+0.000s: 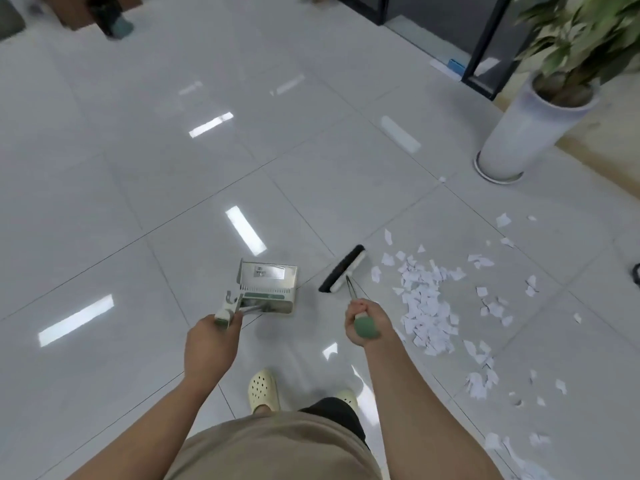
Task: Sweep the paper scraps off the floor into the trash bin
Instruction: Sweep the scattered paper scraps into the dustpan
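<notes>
The scraps (427, 306) lie on the floor (138, 168) to the person's right, most of them in a loose pile just right of the broom head (343, 270), with strays spread farther right and toward the near edge of the view. None are in the dustpan (268, 289), and no trash bin is in view.

The right hand (367, 322) grasps the green end of the broom handle, fingers curled round it; the head is at floor level, just left of the pile. The left hand (211, 341) grips the dustpan handle; the pan sits well left of the pile with its mouth facing away from the person.

Step in hand, as judged: gathering has not yet begun; both tools are positioned beside the scraps.

Next move calls for:
- carrying the broom to the far right of the strays and drawing them into the pile;
- setting the pan edge flat on the floor beside the pile;
- short, light strokes, since light paper is likely to scatter.

A planter (519, 133) stands beyond the scraps.
</notes>
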Motion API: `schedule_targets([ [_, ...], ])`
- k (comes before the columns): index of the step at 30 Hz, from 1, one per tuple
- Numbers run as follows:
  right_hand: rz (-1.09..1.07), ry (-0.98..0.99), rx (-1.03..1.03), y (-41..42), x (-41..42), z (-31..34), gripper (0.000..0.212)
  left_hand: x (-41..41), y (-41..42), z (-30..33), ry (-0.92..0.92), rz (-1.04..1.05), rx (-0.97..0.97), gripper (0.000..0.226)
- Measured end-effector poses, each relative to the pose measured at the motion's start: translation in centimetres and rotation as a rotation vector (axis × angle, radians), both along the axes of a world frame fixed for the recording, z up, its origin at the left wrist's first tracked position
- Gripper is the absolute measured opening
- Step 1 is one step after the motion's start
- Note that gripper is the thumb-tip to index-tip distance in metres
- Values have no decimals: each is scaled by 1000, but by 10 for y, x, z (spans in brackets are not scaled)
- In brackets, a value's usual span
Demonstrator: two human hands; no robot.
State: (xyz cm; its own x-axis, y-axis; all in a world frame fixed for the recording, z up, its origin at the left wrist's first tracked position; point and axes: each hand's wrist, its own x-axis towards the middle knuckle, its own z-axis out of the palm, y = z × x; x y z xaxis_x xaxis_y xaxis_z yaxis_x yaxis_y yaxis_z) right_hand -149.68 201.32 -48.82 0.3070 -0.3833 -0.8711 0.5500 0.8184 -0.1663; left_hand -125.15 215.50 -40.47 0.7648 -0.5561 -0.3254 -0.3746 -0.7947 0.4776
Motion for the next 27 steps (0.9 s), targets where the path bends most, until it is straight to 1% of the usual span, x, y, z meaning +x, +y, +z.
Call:
schedule_targets([
  [1,-42,22,54,-1,-12,17,13,-4,-2,-2,-11,-30,13,51],
  [3,-127,75,175,-3,-39,30,19,-14,-8,-6,-18,-106,41,52],
  [5,-226,107,178,3,-72,38,26,-27,-20,-9,1,-189,56,54],
  [6,-265,141,144,7,-88,42,27,-35,-27,-10,8,-229,67,56],
  [7,-293,183,112,14,-105,45,26,-42,-35,-12,13,-268,82,56],
  [8,-332,189,125,22,-123,47,24,-49,-42,-15,24,-303,92,56],
  [10,-402,247,223,40,-157,52,21,-64,-58,-20,65,-352,100,53],
  [12,-451,356,247,60,-184,51,19,-82,-74,-26,96,-409,108,52],
  [14,-402,480,305,78,-199,51,18,-101,-89,-27,109,-483,112,53],
  [15,-369,518,331,85,-203,57,18,-109,-94,-27,116,-519,111,55],
  [16,-413,514,363,92,-205,61,19,-115,-98,-27,126,-554,102,57],
  [17,-539,441,415,94,-208,60,21,-120,-102,-27,136,-585,94,59],
  [18,-613,384,419,97,-210,64,21,-125,-106,-28,148,-612,85,60],
  [20,-733,460,416,101,-211,69,15,-134,-115,-28,176,-642,59,58],
  [21,-646,597,431,101,-211,69,11,-138,-122,-27,189,-651,42,57],
  [22,-623,620,481,100,-212,64,8,-140,-128,-27,201,-654,28,57],
  [24,-635,634,482,93,-202,62,11,-143,-139,-28,228,-654,8,57],
  [27,-681,578,399,73,-175,71,20,-145,-157,-28,235,-674,-18,55],
])
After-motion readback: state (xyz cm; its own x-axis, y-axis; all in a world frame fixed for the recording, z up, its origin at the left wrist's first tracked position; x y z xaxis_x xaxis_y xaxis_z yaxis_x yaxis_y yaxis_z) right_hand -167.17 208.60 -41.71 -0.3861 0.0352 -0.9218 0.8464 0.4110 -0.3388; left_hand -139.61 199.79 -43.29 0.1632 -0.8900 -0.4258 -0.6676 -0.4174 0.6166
